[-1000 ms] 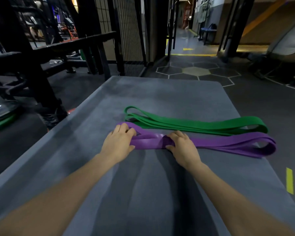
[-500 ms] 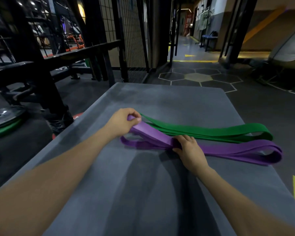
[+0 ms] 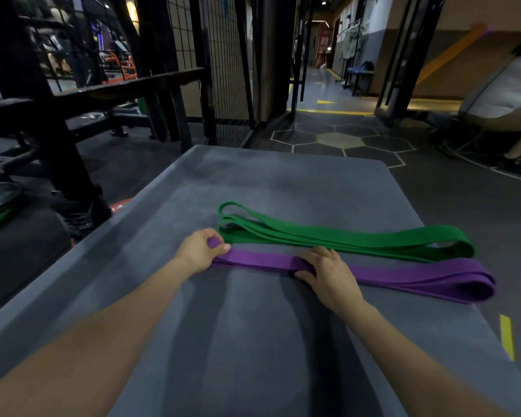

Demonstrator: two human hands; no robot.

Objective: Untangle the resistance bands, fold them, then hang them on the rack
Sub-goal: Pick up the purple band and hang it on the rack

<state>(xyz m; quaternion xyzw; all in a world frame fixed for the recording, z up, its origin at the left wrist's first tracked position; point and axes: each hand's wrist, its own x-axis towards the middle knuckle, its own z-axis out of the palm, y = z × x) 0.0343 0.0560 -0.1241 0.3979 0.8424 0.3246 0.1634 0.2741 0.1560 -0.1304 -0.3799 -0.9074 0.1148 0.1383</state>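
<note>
at mid-frame on the grey tabletop (image 3: pixel 253 182) our left hand (image 3: pixel 199 250) pinches the purple band (image 3: pixel 403 273) at its left fold while our right hand (image 3: pixel 324 272) grips its middle, beside the folded green band (image 3: pixel 343 237); soft, floppy, stretchy, best held at folds

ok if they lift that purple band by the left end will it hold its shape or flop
Probably flop: the purple band lies as thin flat layers curling softly at its right loop. The layers would likely slide apart unless the right hand pinches them. The left hand holds one end without visible strain, so it seems light.
</note>
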